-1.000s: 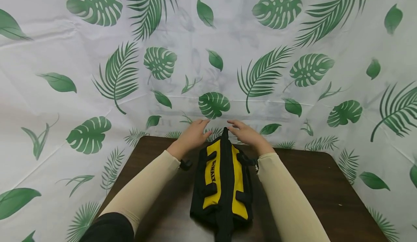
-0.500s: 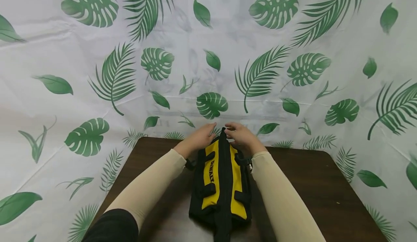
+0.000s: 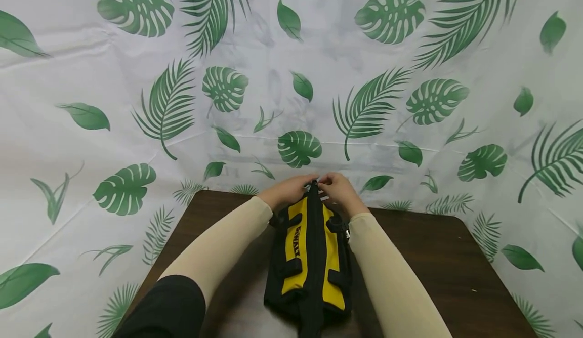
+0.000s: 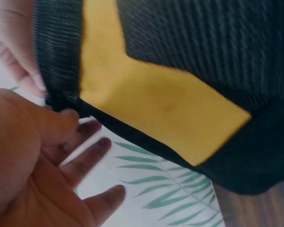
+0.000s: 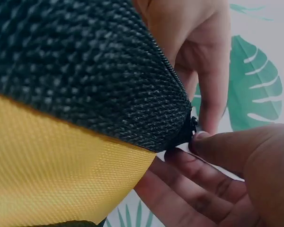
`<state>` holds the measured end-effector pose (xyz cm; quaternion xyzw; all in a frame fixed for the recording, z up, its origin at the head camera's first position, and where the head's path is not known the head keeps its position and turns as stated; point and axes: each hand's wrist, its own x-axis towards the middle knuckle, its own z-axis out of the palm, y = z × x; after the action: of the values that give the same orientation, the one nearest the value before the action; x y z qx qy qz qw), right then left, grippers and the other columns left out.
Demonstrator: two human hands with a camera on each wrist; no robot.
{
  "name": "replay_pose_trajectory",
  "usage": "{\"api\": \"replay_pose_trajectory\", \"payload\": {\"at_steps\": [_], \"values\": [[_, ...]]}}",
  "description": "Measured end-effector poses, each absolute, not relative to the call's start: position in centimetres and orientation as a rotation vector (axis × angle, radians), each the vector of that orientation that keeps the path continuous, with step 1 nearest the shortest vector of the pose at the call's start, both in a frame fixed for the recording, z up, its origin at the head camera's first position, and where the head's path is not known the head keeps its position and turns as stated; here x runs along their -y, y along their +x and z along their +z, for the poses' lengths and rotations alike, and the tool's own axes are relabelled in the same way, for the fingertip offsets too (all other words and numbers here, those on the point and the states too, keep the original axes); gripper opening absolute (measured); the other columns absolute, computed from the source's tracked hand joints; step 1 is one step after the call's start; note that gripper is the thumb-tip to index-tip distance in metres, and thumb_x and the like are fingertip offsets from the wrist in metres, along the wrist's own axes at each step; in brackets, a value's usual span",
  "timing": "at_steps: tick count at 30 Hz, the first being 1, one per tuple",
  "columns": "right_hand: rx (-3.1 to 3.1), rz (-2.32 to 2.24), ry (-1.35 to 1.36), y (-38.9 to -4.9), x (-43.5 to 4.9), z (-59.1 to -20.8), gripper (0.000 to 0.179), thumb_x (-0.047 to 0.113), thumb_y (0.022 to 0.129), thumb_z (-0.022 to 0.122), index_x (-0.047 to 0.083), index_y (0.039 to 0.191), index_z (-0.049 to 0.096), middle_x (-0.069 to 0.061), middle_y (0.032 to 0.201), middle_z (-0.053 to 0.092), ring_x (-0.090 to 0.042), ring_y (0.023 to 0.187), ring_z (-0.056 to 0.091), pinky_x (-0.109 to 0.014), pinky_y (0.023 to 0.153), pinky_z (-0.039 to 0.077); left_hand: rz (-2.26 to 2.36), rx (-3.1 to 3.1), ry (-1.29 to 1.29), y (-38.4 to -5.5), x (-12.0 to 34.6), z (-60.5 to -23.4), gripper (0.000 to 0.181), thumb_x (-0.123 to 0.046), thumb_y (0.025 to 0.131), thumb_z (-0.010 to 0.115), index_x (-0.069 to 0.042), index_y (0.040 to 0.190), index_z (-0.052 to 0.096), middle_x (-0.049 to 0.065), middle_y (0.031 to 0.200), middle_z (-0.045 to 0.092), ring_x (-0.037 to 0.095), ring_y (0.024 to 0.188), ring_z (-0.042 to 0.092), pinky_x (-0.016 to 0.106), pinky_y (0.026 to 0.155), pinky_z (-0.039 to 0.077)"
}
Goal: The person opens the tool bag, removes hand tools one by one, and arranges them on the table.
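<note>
A black and yellow DeWalt tool bag (image 3: 298, 277) lies lengthwise on the table, its zipper strip (image 3: 315, 242) running along the top. Both hands meet at the bag's far end. With thumb and index finger, my right hand (image 3: 339, 190) pinches the small black tab at the zipper's end (image 5: 184, 135). My left hand (image 3: 289, 191) pinches the same end from the other side; in the left wrist view its thumb (image 4: 61, 123) lies on the strip's tip while the other fingers spread loosely below. A small zipper pull (image 5: 194, 123) shows between the hands.
The dark wood table (image 3: 423, 257) extends to both sides of the bag. Right behind its far edge hangs a white cloth (image 3: 255, 39) printed with green leaves. Black carry straps (image 3: 291, 267) sit on the bag's sides.
Both hands have come together from either side onto the bag's far end, and their fingers have closed on the zipper's end. The bag has stayed in place.
</note>
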<state>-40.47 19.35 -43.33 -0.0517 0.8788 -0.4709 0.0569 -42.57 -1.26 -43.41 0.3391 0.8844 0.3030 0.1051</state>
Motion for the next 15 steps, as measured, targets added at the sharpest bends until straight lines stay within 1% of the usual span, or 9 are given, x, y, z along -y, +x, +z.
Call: {"api": "replay_pose_trajectory", "payload": {"at_steps": [2, 4, 7, 9, 11, 13, 15], "values": [[-2.680, -1.437, -0.167, -40.4, -19.3, -43.3, 0.019, 0.015, 0.114, 0.058, 0.002, 0.123, 0.068, -0.024, 0.125, 0.070, -0.035, 0.104, 0.076, -0.056, 0.091, 0.066, 0.856, -2.629, 1.050, -43.0, 1.1, -43.4, 0.054, -0.009, 0.118, 0.044, -0.019, 0.171, 0.041, 0.009, 0.169, 0.051, 0.029, 0.156, 0.050, 0.048, 0.131, 0.038], [-2.661, -1.476, -0.167, -40.2, -19.3, -43.2, 0.017, 0.014, 0.114, 0.058, 0.001, 0.120, 0.067, -0.025, 0.120, 0.068, -0.035, 0.097, 0.073, -0.057, 0.088, 0.065, 0.786, -2.693, 1.110, -43.3, 0.9, -43.4, 0.049, -0.010, 0.117, 0.047, -0.020, 0.165, 0.050, 0.007, 0.162, 0.059, 0.026, 0.148, 0.057, 0.045, 0.127, 0.043], [-2.695, -1.474, -0.206, -39.9, -19.3, -43.1, 0.017, 0.014, 0.114, 0.058, 0.001, 0.117, 0.067, -0.025, 0.115, 0.067, -0.032, 0.086, 0.066, -0.050, 0.079, 0.061, 0.653, -2.806, 1.206, -43.7, 0.6, -43.2, 0.040, -0.010, 0.116, 0.053, -0.017, 0.154, 0.061, 0.007, 0.148, 0.070, 0.025, 0.134, 0.066, 0.043, 0.119, 0.051], [-2.739, -1.430, -0.248, -39.6, -19.3, -43.0, 0.017, 0.014, 0.114, 0.058, 0.001, 0.115, 0.068, -0.025, 0.111, 0.067, -0.029, 0.078, 0.058, -0.042, 0.071, 0.053, 0.563, -2.862, 1.242, -43.7, 0.5, -43.1, 0.035, -0.011, 0.115, 0.057, -0.018, 0.147, 0.065, 0.005, 0.139, 0.073, 0.024, 0.126, 0.069, 0.042, 0.114, 0.054], [-2.813, -1.336, -0.307, -39.4, -19.4, -42.8, 0.017, 0.014, 0.114, 0.058, 0.002, 0.112, 0.070, -0.023, 0.108, 0.069, -0.024, 0.076, 0.054, -0.034, 0.070, 0.048, 0.475, -2.900, 1.260, -43.6, 0.3, -43.0, 0.030, -0.012, 0.114, 0.059, -0.018, 0.142, 0.067, 0.004, 0.133, 0.075, 0.022, 0.120, 0.071, 0.041, 0.109, 0.056], [-2.841, -1.276, -0.357, -39.2, -19.4, -42.7, 0.017, 0.013, 0.114, 0.058, 0.002, 0.111, 0.071, -0.021, 0.105, 0.070, -0.022, 0.075, 0.051, -0.033, 0.069, 0.044, 0.403, -2.934, 1.257, -43.5, 0.2, -43.0, 0.024, -0.013, 0.114, 0.059, -0.019, 0.135, 0.068, 0.002, 0.128, 0.076, 0.021, 0.115, 0.072, 0.039, 0.105, 0.057], [-2.856, -1.239, -0.395, -38.9, -19.5, -42.6, 0.017, 0.013, 0.114, 0.058, 0.003, 0.110, 0.071, -0.019, 0.102, 0.070, -0.023, 0.076, 0.053, -0.035, 0.070, 0.045, 0.403, -2.951, 1.235, -43.4, 0.1, -42.9, 0.018, -0.013, 0.115, 0.058, -0.019, 0.127, 0.069, 0.002, 0.122, 0.077, 0.020, 0.111, 0.072, 0.038, 0.101, 0.058]]}}
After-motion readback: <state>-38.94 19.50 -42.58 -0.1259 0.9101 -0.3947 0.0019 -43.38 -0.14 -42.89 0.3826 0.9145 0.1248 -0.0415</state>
